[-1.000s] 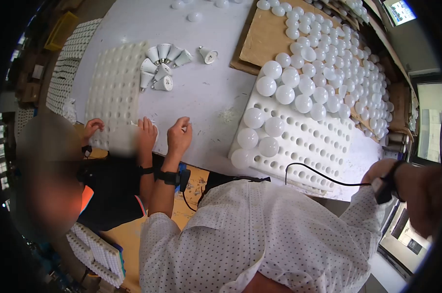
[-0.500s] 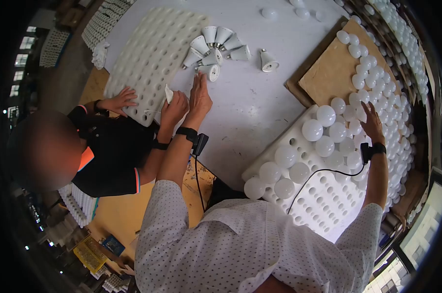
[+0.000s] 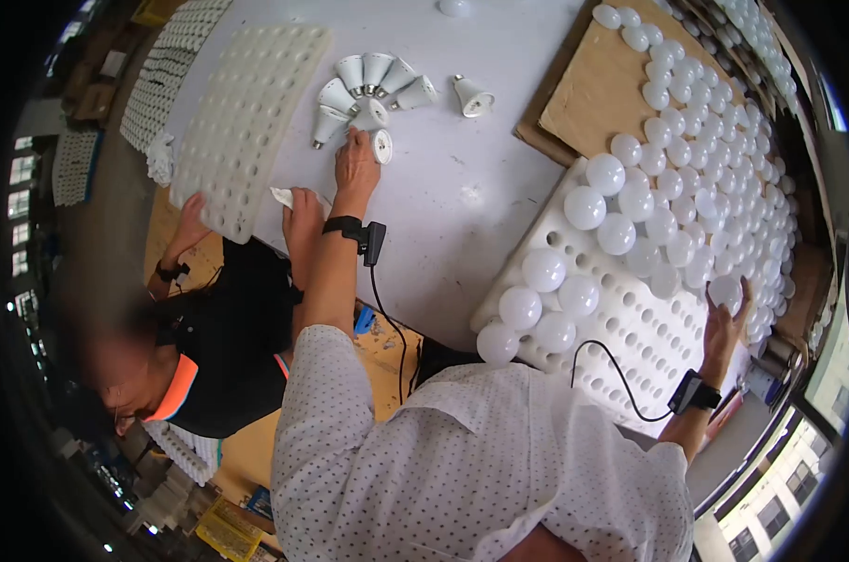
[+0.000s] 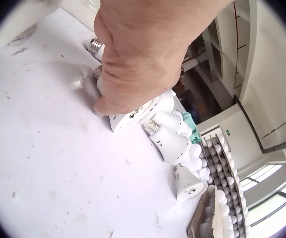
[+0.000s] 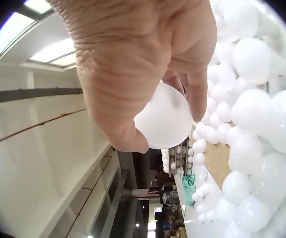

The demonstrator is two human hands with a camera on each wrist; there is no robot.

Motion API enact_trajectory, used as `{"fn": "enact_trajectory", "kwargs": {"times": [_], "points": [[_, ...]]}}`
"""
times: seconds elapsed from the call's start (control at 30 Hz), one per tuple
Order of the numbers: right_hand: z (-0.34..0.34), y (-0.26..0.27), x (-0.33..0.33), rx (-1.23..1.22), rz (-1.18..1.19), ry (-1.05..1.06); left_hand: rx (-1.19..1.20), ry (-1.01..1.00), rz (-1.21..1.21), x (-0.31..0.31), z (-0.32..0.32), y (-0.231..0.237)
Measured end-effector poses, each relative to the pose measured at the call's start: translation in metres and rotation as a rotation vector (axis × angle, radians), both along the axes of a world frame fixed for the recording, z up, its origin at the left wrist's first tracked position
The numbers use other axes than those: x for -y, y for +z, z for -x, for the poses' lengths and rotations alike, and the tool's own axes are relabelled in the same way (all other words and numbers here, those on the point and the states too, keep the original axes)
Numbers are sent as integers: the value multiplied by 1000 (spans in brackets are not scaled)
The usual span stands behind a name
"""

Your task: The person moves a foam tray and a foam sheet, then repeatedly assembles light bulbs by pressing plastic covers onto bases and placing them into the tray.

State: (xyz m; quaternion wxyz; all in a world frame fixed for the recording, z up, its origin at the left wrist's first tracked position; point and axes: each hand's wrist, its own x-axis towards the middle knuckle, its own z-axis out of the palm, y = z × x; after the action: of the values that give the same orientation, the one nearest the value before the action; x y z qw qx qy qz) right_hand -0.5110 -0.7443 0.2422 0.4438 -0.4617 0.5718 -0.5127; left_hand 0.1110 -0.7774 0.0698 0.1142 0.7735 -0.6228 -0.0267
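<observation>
My left hand grips a white light bulb base at the near end of a loose cluster of bulb bases. In the left wrist view the thumb lies along that base's side, and the other fingers are hidden behind the hand. At the right, my right hand holds a round white bulb cover between thumb and fingers, over the edge of many similar bulb covers. One more bulb base lies apart on the table, its wide end facing right.
A white foam tray with holes carries several covers beside me. Another holed tray lies left, near a second person's hands, one with a white scrap. Cardboard lies under covers. A cable runs to my right wrist.
My right hand came in from the right edge, reached over the covers, then drew back nearer me with one cover. My left hand moved forward to the bulb bases and took hold of one.
</observation>
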Motion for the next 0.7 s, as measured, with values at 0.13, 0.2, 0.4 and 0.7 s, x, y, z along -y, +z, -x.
{"fn": "enact_trajectory", "kwargs": {"times": [0.13, 0.2, 0.4, 0.7], "points": [[-30, -18, -92, -152, -322, 142, -45, 22, -64, -13, 22, 15], [-64, -20, -116, 199, -364, 72, -78, 123, -118, -21, 30, 9], [-77, -16, -143, 189, -503, 250, -1444, 266, 158, -97, 93, 70], [-105, -9, -133, 896, -314, 641, -2271, -274, -430, -195, 244, 165]]}}
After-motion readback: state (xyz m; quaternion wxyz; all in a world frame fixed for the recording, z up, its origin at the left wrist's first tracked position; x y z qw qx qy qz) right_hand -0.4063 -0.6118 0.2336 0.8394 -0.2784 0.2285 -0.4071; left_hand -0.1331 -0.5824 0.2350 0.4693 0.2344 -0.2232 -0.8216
